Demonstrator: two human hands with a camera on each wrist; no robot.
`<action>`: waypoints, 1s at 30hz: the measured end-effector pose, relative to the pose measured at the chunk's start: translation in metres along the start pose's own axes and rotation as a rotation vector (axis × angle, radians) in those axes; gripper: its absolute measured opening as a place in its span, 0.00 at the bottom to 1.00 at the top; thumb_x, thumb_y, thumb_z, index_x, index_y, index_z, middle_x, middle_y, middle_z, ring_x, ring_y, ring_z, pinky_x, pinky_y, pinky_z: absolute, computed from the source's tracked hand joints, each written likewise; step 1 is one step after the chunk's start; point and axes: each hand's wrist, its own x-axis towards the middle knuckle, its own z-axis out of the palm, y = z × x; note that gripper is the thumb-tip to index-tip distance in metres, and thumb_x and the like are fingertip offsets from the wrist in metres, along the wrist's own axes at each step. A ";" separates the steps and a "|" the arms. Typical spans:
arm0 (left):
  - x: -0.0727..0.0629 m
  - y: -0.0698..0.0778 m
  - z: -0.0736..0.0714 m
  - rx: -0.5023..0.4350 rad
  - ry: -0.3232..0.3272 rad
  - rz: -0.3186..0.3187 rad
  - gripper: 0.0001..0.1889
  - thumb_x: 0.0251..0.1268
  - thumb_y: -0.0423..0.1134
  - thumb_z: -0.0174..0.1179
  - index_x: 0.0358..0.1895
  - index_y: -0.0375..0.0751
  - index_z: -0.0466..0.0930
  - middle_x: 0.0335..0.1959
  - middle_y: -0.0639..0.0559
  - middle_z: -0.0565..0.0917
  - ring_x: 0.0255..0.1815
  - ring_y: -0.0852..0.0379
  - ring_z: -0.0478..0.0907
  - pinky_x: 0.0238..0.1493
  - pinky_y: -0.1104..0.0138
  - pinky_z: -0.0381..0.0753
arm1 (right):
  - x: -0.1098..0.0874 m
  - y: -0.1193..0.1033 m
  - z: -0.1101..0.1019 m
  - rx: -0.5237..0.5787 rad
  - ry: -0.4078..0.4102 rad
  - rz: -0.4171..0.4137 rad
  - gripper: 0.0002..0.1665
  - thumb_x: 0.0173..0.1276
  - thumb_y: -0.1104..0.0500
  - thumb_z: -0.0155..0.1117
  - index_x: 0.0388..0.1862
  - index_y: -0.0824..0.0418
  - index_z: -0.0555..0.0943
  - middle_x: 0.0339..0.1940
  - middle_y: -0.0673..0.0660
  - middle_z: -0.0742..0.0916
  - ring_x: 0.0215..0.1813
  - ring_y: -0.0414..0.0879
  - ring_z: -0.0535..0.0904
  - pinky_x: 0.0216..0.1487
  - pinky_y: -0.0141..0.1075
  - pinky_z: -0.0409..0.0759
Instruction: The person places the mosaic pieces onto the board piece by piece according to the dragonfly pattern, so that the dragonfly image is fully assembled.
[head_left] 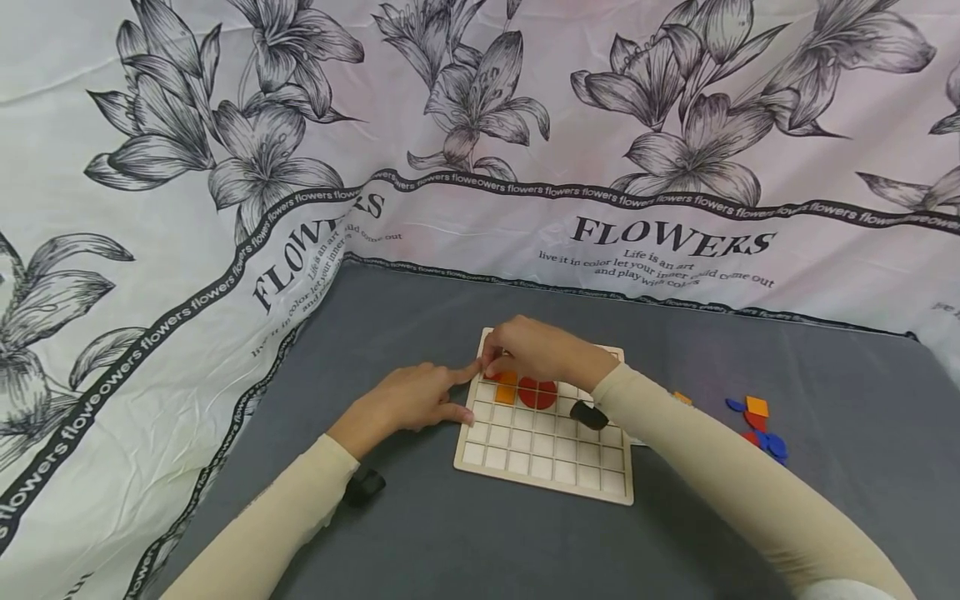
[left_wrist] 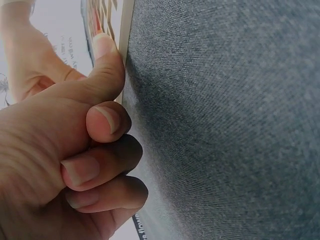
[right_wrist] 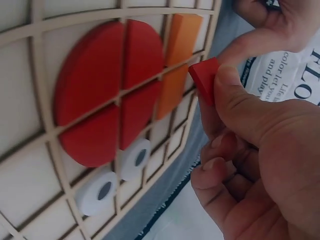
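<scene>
A pale wooden grid board (head_left: 543,485) lies on the grey cloth. Red pieces form a circle (right_wrist: 95,95) in its cells, beside two orange pieces (right_wrist: 172,90). My right hand (head_left: 536,346) is over the board's far left corner. Its thumb and index finger pinch a small red piece (right_wrist: 202,77), tilted close over the grid near the rim. My left hand (head_left: 408,396) is at the board's left edge. Its thumb (left_wrist: 106,65) rests along the rim and its index finger reaches to the upper part of that edge. The other left fingers are bent.
Two white round pieces with dark centres, one a ring-like disc (right_wrist: 97,192), sit in grid cells. Right of the board lie loose pieces, among them an orange square (head_left: 757,407) and a blue piece (head_left: 772,444). A flower-printed curtain (head_left: 480,225) borders the cloth.
</scene>
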 end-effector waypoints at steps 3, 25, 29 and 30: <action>-0.001 0.001 0.000 -0.003 0.001 0.007 0.46 0.70 0.61 0.67 0.86 0.60 0.55 0.12 0.57 0.74 0.14 0.59 0.69 0.21 0.64 0.67 | -0.001 0.002 0.003 -0.002 0.015 -0.004 0.03 0.75 0.57 0.72 0.42 0.54 0.91 0.39 0.42 0.90 0.39 0.36 0.84 0.47 0.35 0.84; -0.001 0.000 0.001 -0.001 0.016 0.028 0.44 0.70 0.60 0.67 0.85 0.57 0.58 0.13 0.59 0.73 0.15 0.60 0.67 0.22 0.64 0.66 | 0.003 0.006 0.011 -0.064 0.062 -0.025 0.03 0.74 0.56 0.73 0.41 0.53 0.91 0.39 0.43 0.88 0.39 0.36 0.82 0.46 0.35 0.82; -0.001 -0.001 0.001 -0.006 0.016 0.029 0.44 0.70 0.60 0.66 0.85 0.57 0.58 0.12 0.59 0.73 0.15 0.60 0.67 0.22 0.64 0.66 | 0.003 0.007 0.013 -0.080 0.072 -0.033 0.03 0.73 0.55 0.74 0.40 0.53 0.91 0.39 0.43 0.87 0.41 0.36 0.82 0.47 0.36 0.82; -0.001 -0.001 0.002 -0.008 0.016 0.028 0.44 0.70 0.60 0.66 0.85 0.57 0.58 0.12 0.59 0.73 0.15 0.60 0.67 0.22 0.64 0.65 | 0.003 0.007 0.013 -0.085 0.074 -0.032 0.03 0.72 0.55 0.74 0.40 0.53 0.91 0.39 0.43 0.87 0.41 0.36 0.82 0.47 0.36 0.82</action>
